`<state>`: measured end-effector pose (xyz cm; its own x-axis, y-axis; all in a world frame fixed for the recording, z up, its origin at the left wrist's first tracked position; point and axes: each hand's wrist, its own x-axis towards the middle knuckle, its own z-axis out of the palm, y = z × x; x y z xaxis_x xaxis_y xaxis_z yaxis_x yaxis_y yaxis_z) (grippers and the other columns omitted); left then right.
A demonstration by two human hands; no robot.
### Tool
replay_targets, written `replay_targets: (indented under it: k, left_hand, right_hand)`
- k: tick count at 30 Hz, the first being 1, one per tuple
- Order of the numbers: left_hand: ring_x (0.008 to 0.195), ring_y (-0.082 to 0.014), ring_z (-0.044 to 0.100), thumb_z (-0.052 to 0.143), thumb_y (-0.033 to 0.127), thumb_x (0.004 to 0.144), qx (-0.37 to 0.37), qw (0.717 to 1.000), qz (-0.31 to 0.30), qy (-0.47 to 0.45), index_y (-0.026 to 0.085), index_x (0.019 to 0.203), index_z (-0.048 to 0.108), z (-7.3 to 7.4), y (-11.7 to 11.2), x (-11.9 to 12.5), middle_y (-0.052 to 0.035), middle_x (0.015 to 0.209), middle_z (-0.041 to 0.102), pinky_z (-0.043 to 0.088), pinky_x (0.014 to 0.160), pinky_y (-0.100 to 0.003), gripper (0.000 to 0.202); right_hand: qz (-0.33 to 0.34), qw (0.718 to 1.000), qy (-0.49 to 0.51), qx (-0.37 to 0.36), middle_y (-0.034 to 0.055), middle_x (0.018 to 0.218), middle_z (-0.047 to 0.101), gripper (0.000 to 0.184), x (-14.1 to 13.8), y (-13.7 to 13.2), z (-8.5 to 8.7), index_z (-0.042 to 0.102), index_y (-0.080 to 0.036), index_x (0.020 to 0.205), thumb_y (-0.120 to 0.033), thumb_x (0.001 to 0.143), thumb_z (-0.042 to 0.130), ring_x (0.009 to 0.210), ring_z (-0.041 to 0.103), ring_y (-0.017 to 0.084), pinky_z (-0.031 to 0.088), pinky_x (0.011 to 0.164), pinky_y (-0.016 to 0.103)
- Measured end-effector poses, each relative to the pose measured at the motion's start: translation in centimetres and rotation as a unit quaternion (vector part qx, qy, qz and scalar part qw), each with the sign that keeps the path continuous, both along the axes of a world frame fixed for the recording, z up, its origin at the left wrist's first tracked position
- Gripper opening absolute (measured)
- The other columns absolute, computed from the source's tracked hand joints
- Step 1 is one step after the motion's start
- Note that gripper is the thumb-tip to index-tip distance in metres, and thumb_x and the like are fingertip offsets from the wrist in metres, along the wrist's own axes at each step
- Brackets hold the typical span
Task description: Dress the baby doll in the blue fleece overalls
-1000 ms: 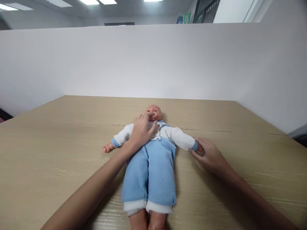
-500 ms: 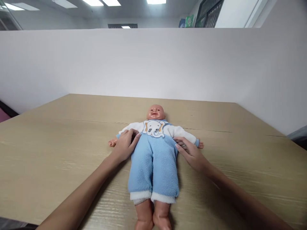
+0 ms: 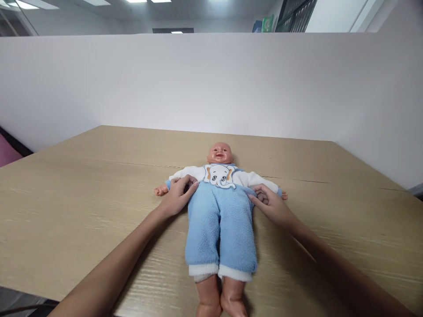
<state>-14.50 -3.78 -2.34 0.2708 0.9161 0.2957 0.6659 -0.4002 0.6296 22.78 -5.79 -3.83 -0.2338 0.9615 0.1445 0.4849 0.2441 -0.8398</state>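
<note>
A baby doll (image 3: 220,152) lies on its back on the table, its head at the far end and its bare feet towards me. It wears a white top (image 3: 254,179) with blue cuffs, an elephant face (image 3: 220,176) on the chest, and fuzzy blue pants (image 3: 203,224) with white hems. My left hand (image 3: 178,196) is closed on the pants' waist at the left side, thumb and fingertips together. On the right side, my right hand (image 3: 272,204) pinches the waist edge and draws it slightly outward. Curled fingers hide part of each grip.
The wood-look table (image 3: 82,189) has seams running across it. A white partition (image 3: 211,83) rises along its far edge and sides. Something pink (image 3: 8,152) shows at the far left, and green and blue packages (image 3: 267,24) stand beyond the partition.
My right hand has closed on the pants' waist and pulled it outward. My left fingers have drawn together at the other side. The whole view has shifted slightly.
</note>
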Motion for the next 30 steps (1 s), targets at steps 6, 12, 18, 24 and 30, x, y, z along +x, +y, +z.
replay_targets:
  k: [6,12,18,24,30]
  left_hand:
    - [0.098,-0.0233,0.063,0.048,0.04,0.111,0.07,0.998,0.01,0.006,0.024,0.107,0.062,-0.5,0.1,0.4,-0.0024,0.104,0.07,0.041,0.103,-0.044,0.022]
    - [0.107,-0.0251,0.062,0.058,0.036,0.108,0.122,0.988,0.07,-0.068,0.025,0.117,0.061,2.4,-0.3,4.0,-0.0067,0.119,0.069,0.048,0.098,-0.04,0.015]
    - [0.13,-0.0317,0.057,0.068,0.041,0.103,0.16,0.976,-0.137,0.057,0.026,0.124,0.064,6.2,2.1,12.4,-0.011,0.134,0.067,0.043,0.116,-0.046,0.027]
    - [0.128,-0.0372,0.061,0.093,0.043,0.078,0.098,0.952,-0.247,0.151,0.025,0.139,0.06,4.5,6.6,17.7,-0.0142,0.14,0.067,0.047,0.107,-0.049,0.071]
    - [0.114,-0.0339,0.067,0.081,0.031,0.084,0.108,0.962,-0.215,0.133,0.024,0.125,0.065,4.0,6.3,17.2,-0.0103,0.119,0.075,0.048,0.099,-0.045,0.044]
  right_hand:
    - [-0.056,0.964,-0.198,0.168,0.0103,0.11,0.07,0.023,4.1,-2.0,-0.3,0.064,-0.027,0.118,-0.042,0.1,0.063,0.092,0.066,0.031,0.051,0.089,0.048]
    - [-0.099,0.933,-0.233,0.257,0.0162,0.138,0.067,0.06,7.1,-0.7,-1.1,0.058,-0.026,0.144,-0.052,0.093,0.075,0.129,0.06,0.042,0.043,0.113,0.058]
    - [-0.072,0.949,-0.217,0.219,0.015,0.129,0.073,0.049,7.5,0.3,-1.3,0.062,-0.023,0.135,-0.048,0.095,0.073,0.118,0.066,0.038,0.05,0.106,0.055]
    - [-0.129,0.952,-0.137,0.241,0.0126,0.121,0.072,0.043,5.9,-1.8,1.2,0.063,-0.027,0.128,-0.042,0.091,0.077,0.108,0.07,0.035,0.058,0.094,0.048]
    - [-0.14,0.973,-0.039,0.182,0.0134,0.131,0.071,0.07,4.7,-2.6,1.5,0.053,-0.027,0.146,-0.051,0.088,0.084,0.115,0.071,0.033,0.058,0.105,0.05]
